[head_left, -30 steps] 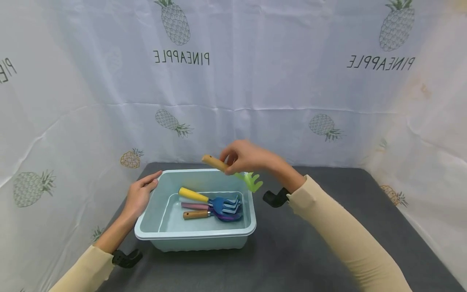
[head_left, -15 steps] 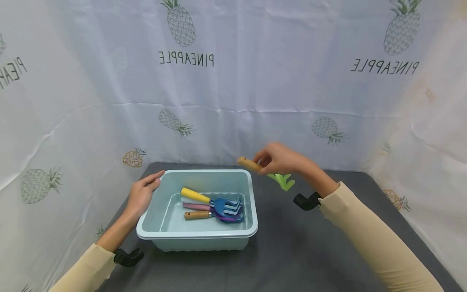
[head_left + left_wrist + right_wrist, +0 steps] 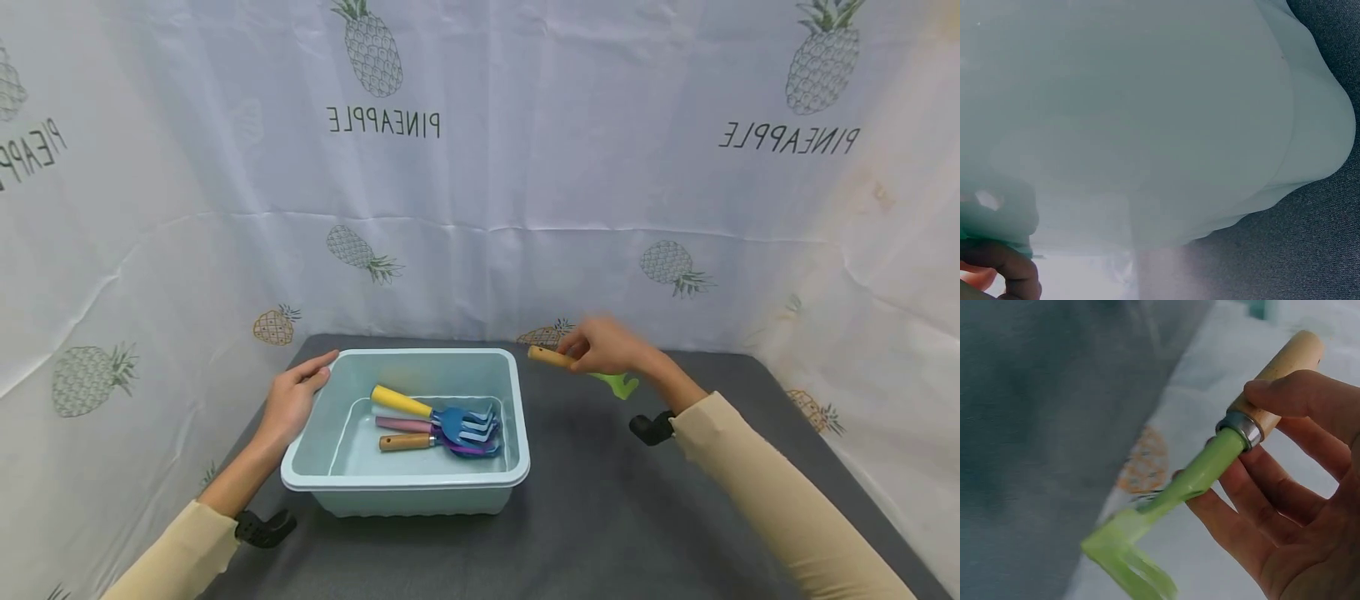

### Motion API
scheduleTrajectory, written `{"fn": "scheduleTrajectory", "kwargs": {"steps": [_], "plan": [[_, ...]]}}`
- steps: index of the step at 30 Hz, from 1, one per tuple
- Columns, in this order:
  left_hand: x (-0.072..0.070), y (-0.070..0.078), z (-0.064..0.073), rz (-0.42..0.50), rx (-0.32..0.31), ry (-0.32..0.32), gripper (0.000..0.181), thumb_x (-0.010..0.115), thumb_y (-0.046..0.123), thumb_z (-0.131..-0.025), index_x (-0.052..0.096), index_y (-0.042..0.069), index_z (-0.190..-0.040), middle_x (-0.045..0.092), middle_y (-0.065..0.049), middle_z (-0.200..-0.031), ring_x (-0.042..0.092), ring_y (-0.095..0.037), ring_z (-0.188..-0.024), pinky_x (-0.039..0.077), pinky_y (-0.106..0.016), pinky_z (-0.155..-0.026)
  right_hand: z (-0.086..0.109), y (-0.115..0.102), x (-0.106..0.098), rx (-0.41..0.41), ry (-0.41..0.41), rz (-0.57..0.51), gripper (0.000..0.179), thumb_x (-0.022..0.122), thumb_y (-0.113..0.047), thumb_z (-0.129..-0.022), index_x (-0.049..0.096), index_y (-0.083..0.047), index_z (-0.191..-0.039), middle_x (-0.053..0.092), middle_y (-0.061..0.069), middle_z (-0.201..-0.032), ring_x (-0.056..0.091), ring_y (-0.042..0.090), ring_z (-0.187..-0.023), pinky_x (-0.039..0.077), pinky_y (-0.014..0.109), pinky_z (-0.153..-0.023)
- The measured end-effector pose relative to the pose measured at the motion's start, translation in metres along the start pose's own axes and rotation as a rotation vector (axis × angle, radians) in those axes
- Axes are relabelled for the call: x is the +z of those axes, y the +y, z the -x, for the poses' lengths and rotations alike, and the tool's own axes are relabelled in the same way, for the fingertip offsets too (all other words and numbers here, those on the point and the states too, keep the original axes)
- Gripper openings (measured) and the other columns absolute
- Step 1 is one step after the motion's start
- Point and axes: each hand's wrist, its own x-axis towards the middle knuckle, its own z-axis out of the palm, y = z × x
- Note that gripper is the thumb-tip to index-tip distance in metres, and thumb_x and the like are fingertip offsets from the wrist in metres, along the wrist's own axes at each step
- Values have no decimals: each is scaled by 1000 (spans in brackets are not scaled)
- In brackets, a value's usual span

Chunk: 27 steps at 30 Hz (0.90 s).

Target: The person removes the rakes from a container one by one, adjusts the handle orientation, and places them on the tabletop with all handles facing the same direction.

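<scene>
My right hand [image 3: 609, 346] pinches a small garden hand rake [image 3: 1200, 469] between thumb and fingers. The rake's wooden handle [image 3: 551, 357] points left, and its light green tined head [image 3: 618, 384] hangs on the right, partly hidden behind the hand in the head view. It is held over the table's back part, right of a pale blue plastic basin [image 3: 405, 481]. At the basin's left rim, my left hand [image 3: 291, 403] grips the edge; in the left wrist view its curled fingers [image 3: 1013, 265] show by the basin wall.
Inside the basin lie a blue hand fork [image 3: 457, 422] with a yellow handle, a pink-handled tool [image 3: 403, 424] and a wooden-handled tool [image 3: 405, 442], their heads overlapping. A dark grey table [image 3: 585, 517] carries the basin. White pineapple-print curtains [image 3: 487, 167] enclose the back and sides.
My right hand has carried the hand rake from above the basin's right rim out to the right, then lower toward the table. The left hand keeps its hold on the rim.
</scene>
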Motion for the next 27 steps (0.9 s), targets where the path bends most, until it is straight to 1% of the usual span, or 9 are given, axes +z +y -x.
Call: {"fn": "scheduleTrajectory", "kwargs": {"steps": [3,6,10,11,14,17,21,23,27], "plan": [[0,-2,0,-5,12,5,47,42,29,-112,48,13,-156,46,-15,-161,45,-37,-147,41,-52,-113,-2,16,15,9,-1,19,29,75,-1,-85,78,0,-114,80,16,-99,77,26,-89,61,37,-72],[-1,-3,0,-11,15,12,46,43,29,-112,49,13,-155,47,-14,-160,45,-36,-147,43,-50,-112,-5,29,27,14,-21,41,29,75,-1,-84,79,0,-113,80,17,-100,78,28,-90,61,39,-72],[-1,-2,-1,-14,4,13,46,43,30,-112,49,15,-155,48,-13,-160,47,-35,-146,44,-47,-109,-8,46,41,59,-52,79,28,74,-4,-85,79,-3,-112,80,15,-101,76,27,-90,61,39,-73],[-1,-1,-1,-11,0,13,46,43,30,-112,49,16,-155,48,-12,-160,47,-35,-146,45,-47,-109,-9,49,45,81,-58,83,28,74,-4,-86,80,-4,-113,80,14,-102,76,26,-91,61,39,-73],[0,-1,-1,-1,-2,9,46,43,29,-112,49,15,-155,47,-12,-160,45,-35,-147,43,-50,-112,-8,60,54,104,-65,112,28,75,-6,-85,80,-7,-113,79,12,-102,74,24,-90,60,38,-73],[1,-1,-2,2,1,13,46,43,28,-112,49,14,-155,47,-12,-160,44,-35,-148,42,-51,-114,-7,67,61,120,-67,118,29,76,-7,-85,80,-9,-113,79,10,-102,73,22,-90,59,38,-73],[1,-1,-2,-2,1,18,46,44,28,-112,49,15,-155,48,-12,-160,46,-34,-147,43,-49,-112,-5,75,66,146,-68,103,30,76,-6,-84,80,-10,-113,78,9,-102,71,22,-89,58,39,-74],[1,-1,-2,-7,2,16,46,43,29,-112,49,15,-155,48,-11,-160,46,-33,-147,44,-48,-112,-5,79,69,145,-72,94,30,77,-5,-84,80,-9,-113,78,10,-102,71,23,-90,59,40,-75],[1,0,-2,7,5,10,46,44,28,-112,49,14,-155,47,-12,-161,43,-34,-149,41,-51,-115,-3,86,74,133,-78,84,30,79,-5,-84,81,-9,-113,78,11,-105,72,26,-94,59,42,-78]]}}
